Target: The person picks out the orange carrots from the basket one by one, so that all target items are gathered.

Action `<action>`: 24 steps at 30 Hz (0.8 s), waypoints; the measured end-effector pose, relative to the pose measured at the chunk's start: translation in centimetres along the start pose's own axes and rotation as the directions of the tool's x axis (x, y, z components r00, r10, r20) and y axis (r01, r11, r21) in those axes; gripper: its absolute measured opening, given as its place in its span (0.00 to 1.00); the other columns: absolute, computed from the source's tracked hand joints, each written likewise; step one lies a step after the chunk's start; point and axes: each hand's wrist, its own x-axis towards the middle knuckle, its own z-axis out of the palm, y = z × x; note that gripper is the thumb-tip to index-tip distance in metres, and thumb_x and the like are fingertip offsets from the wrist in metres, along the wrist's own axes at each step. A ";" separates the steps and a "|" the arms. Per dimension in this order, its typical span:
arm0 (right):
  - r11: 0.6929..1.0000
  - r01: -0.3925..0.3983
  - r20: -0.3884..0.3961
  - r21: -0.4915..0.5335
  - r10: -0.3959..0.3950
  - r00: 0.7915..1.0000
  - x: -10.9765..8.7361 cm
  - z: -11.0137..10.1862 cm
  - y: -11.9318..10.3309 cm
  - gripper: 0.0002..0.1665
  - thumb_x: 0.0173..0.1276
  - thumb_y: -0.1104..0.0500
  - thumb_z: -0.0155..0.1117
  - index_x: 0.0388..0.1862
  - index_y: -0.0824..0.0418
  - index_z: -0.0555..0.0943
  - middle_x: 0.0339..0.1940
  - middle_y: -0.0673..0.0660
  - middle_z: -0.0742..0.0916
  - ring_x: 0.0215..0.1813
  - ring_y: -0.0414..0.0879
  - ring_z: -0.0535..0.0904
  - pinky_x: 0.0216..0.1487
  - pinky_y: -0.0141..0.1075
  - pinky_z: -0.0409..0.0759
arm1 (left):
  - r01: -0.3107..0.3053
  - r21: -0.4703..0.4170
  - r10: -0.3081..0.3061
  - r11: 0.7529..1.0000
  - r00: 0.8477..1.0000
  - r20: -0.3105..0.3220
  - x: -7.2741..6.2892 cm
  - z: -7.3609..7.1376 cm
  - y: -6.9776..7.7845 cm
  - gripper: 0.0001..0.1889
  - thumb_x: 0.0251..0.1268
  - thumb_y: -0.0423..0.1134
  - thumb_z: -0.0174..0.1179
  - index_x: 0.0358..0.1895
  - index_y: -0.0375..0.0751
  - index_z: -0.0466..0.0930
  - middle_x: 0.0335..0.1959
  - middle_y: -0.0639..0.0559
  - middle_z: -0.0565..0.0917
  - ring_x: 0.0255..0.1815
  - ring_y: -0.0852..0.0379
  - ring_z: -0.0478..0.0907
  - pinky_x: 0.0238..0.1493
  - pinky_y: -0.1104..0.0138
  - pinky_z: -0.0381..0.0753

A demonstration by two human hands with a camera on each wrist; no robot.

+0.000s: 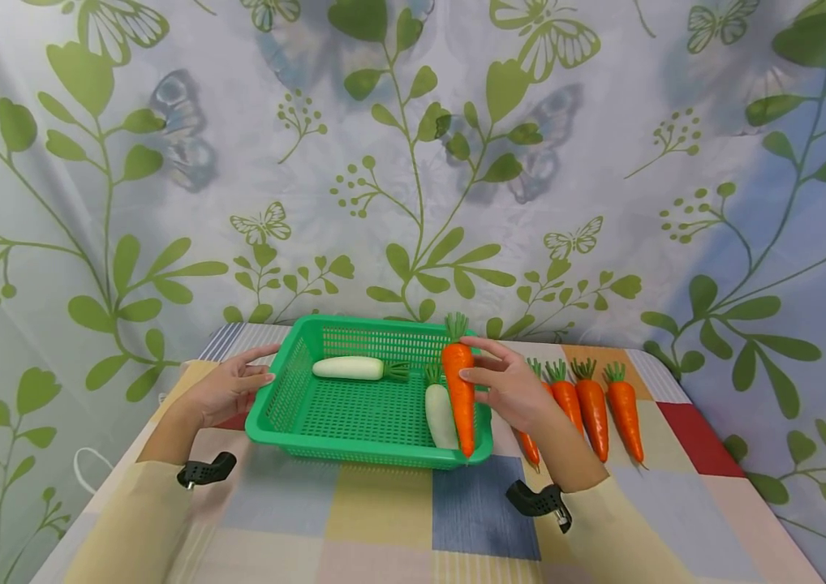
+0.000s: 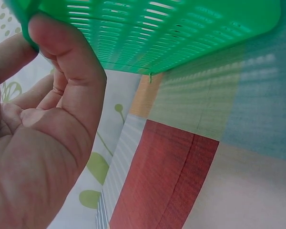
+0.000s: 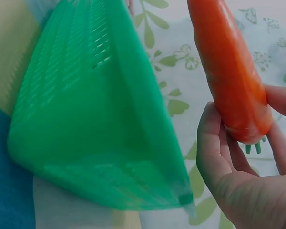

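My right hand (image 1: 511, 385) holds an orange carrot (image 1: 462, 397) by its thick upper end, above the right side of a green plastic basket (image 1: 354, 454). The carrot's green stem stub points away and its tip points toward me. At the basket's left rim, my left hand (image 1: 230, 388) pinches the edge between thumb and finger, as the left wrist view also shows of the basket (image 2: 181, 43). Inside lie two white radishes: one radish (image 1: 347, 368) sideways near the back, another radish (image 1: 440, 418) lengthwise at the right, partly behind the held carrot.
Several more carrots (image 1: 625, 414) lie in a row on the table right of the basket, some partly hidden by my right forearm. A patchwork cloth (image 1: 384, 503) covers the table. A leaf-patterned curtain (image 1: 413, 162) hangs right behind it. A white cable (image 1: 79, 470) shows at left.
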 end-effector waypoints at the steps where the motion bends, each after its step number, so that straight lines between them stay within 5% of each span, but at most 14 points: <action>1: 1.000 0.007 0.002 -0.004 -0.007 1.000 -0.2 -0.2 0.1 0.35 0.74 0.68 0.62 0.77 0.56 0.68 0.61 0.55 0.79 0.52 0.48 0.80 0.50 0.41 0.85 | -0.001 0.000 0.001 1.000 1.000 0.001 0.0 0.0 0.0 0.41 0.78 0.35 0.56 0.84 0.43 0.41 0.59 0.50 0.83 0.51 0.55 0.88 0.51 0.59 0.89; 12: 0.995 0.094 -0.075 -0.026 -0.096 0.993 -2.7 -2.0 0.7 0.37 0.71 0.66 0.67 0.77 0.59 0.66 0.58 0.53 0.80 0.46 0.44 0.83 0.48 0.34 0.88 | 0.007 -0.004 -0.007 1.000 1.000 0.005 0.2 -0.2 -0.3 0.41 0.78 0.37 0.57 0.84 0.44 0.42 0.61 0.48 0.82 0.53 0.53 0.87 0.53 0.58 0.88; 24: 0.966 0.253 -0.131 0.054 -0.244 0.961 -5.6 -6.4 2.5 0.30 0.75 0.72 0.58 0.73 0.56 0.72 0.54 0.49 0.84 0.48 0.41 0.85 0.48 0.30 0.87 | 0.017 0.007 -0.017 1.000 1.000 -0.013 0.3 -0.3 -0.5 0.40 0.78 0.36 0.57 0.84 0.45 0.44 0.65 0.43 0.79 0.55 0.51 0.87 0.54 0.56 0.88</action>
